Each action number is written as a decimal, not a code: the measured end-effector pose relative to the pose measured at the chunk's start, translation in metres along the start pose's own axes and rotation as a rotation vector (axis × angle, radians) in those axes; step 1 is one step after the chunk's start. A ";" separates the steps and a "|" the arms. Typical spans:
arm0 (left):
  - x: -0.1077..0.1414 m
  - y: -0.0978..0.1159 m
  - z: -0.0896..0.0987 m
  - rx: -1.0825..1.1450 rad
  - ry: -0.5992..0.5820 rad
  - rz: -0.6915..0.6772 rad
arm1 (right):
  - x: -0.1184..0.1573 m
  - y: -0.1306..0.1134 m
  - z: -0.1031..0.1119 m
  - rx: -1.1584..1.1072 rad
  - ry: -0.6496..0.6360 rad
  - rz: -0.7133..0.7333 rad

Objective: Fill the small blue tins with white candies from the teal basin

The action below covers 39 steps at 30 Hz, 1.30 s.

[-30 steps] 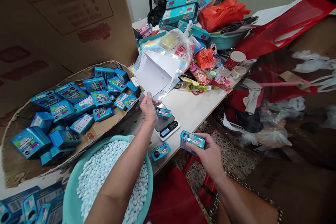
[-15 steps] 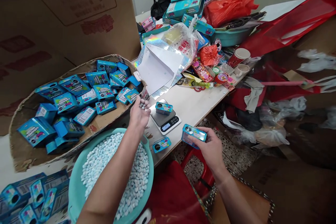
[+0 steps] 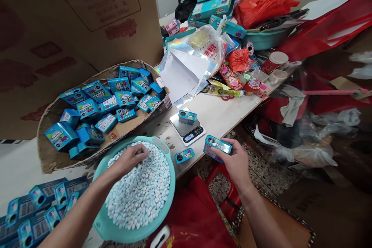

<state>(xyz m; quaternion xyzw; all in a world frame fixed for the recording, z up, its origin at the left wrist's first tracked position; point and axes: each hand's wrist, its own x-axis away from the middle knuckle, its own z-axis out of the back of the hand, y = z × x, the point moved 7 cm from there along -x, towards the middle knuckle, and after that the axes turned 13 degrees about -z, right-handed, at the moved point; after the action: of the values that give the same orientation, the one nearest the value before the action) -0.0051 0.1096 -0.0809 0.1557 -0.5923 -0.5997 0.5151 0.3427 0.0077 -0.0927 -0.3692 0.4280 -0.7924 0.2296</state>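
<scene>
My left hand [image 3: 134,158] is over the near part of the turquoise basin [image 3: 171,180], low above the pale blue and white candies [image 3: 139,193] that fill it. Its fingers are curled closed; whatever they hold is hidden. In my right hand [image 3: 236,161] is a small blue candy box [image 3: 217,147], tilted, with a round hole in its top and white candy showing there. A similar box [image 3: 187,116] stands on the kitchen scale [image 3: 178,123], whose display is lit. Another blue box [image 3: 184,156] sits on the table just in front of the scale.
A cut-down carton [image 3: 46,162] of blue boxes lies behind the basin, against a tall carton [image 3: 87,19]. More upright boxes [image 3: 37,228] stand at lower left. White sheets [image 3: 180,73], wrapped sweets and paper cups [image 3: 274,62] crowd the far table. A red stool [image 3: 229,190] is below.
My left hand has moved from beside the scale, where it held several candies, back down over the basin. My right hand still holds its box. The view has shifted slightly.
</scene>
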 end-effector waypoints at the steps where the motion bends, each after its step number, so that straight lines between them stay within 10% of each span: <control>1: -0.013 0.011 -0.003 -0.035 -0.018 -0.054 | 0.001 0.000 -0.001 0.000 -0.005 0.003; 10: -0.159 0.109 -0.050 -0.371 0.077 -0.508 | -0.004 0.003 0.009 0.000 0.020 -0.005; 16: -0.188 0.124 -0.072 -0.517 0.036 -0.548 | -0.008 0.013 0.015 0.005 0.042 -0.052; 27: -0.178 0.134 -0.084 -0.731 -0.044 -0.620 | -0.010 0.011 0.011 -0.033 0.021 -0.062; 32: -0.144 0.135 -0.051 -0.592 0.133 -0.653 | -0.010 0.012 0.011 -0.035 0.024 -0.050; 39: -0.011 0.010 0.017 -0.834 0.144 -0.085 | -0.010 0.016 0.018 -0.044 0.033 -0.020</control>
<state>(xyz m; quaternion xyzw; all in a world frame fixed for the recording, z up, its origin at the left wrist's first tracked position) -0.0095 0.1304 -0.0728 -0.0003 -0.2549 -0.7961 0.5488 0.3636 -0.0029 -0.1035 -0.3653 0.4452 -0.7910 0.2066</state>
